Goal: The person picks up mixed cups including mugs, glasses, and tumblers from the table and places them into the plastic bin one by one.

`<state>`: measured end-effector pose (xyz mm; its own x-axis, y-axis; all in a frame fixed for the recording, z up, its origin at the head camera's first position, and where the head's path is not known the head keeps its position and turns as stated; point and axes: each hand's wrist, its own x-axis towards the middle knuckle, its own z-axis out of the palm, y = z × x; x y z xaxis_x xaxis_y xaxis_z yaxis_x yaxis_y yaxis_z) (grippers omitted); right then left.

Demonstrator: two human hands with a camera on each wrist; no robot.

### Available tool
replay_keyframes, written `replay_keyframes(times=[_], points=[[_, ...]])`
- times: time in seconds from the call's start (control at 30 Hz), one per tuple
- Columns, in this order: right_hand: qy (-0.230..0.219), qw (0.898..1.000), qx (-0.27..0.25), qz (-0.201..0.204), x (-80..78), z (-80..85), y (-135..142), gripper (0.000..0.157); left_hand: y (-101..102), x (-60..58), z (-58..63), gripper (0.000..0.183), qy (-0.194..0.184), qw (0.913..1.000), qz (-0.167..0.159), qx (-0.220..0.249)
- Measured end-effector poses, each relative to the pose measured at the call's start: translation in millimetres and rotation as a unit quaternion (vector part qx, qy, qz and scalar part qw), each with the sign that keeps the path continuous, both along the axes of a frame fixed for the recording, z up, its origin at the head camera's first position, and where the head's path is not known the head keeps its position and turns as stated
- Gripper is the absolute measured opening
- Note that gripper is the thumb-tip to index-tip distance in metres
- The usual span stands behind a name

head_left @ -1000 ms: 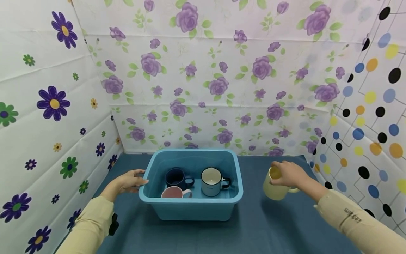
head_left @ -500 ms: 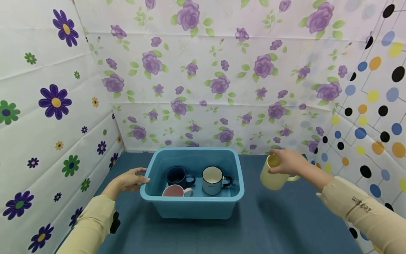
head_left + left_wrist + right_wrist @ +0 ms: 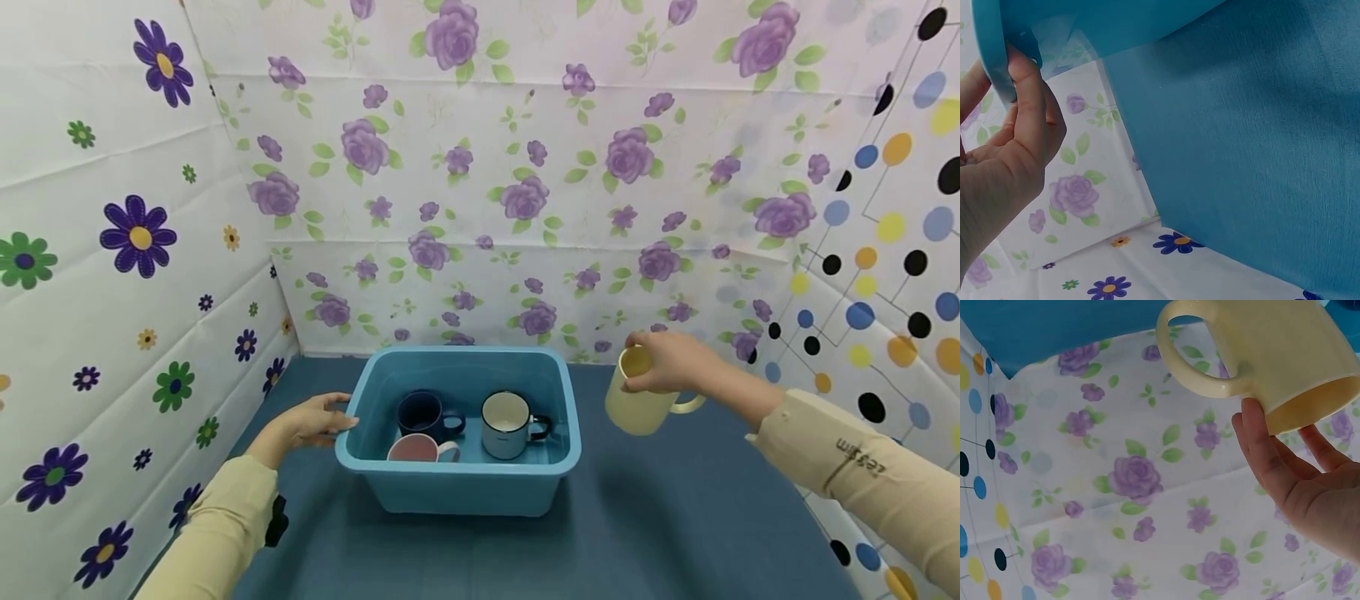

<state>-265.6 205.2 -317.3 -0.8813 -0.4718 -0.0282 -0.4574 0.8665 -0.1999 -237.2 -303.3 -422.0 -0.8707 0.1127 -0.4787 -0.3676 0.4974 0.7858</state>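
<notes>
My right hand (image 3: 671,362) grips a pale yellow mug (image 3: 637,410) by its rim, holding it above the table to the right of the blue plastic tub (image 3: 461,492). In the right wrist view the mug's handle (image 3: 1191,381) is free of the fingers. At the tub's left end, my left hand (image 3: 303,423) pinches the rim (image 3: 992,56), thumb and fingers on either side of it. Inside the tub stand a navy mug (image 3: 416,412), a pink-lined mug (image 3: 412,448) partly hidden by the front wall, and a white mug (image 3: 504,435) with a black handle.
A dark blue cloth (image 3: 480,558) covers the table. Behind it hangs a rose-patterned sheet (image 3: 480,183), with a flower-print sheet (image 3: 67,333) on the left and a dotted one (image 3: 892,317) on the right.
My right hand has lifted the yellow mug higher and moved it slightly left toward the tub. The left hand stays at the tub's rim.
</notes>
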Motion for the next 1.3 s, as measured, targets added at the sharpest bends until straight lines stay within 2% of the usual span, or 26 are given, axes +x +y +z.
replay_keyframes(times=[0.2, 0.4, 0.8, 1.0, 1.3], points=[[0.001, 1.0, 0.014, -0.007, 4.7, 7.5, -18.2, 0.057, -1.3, 0.9, -1.9, 0.07, -0.003, 1.0, 0.004, 0.0], [-0.011, 1.0, 0.011, 0.008, 8.0, 10.7, -31.4, 0.056, -2.0, 4.0, -3.3, 0.07, -0.005, 1.0, 0.005, -0.003], [-0.019, 0.999, 0.025, 0.027, 5.2, 17.0, -54.5, 0.054, -3.6, 5.6, -2.0, 0.071, -0.009, 1.0, 0.0, 0.002], [-0.022, 0.999, 0.033, 0.031, 7.5, 20.4, -63.4, 0.056, -1.1, 2.0, 1.9, 0.072, -0.013, 0.9999, -0.005, 0.0], [-0.017, 0.998, 0.043, 0.047, 7.0, 23.4, -79.4, 0.056, 2.4, -3.4, 4.7, 0.07, -0.016, 0.9998, 0.01, -0.007]])
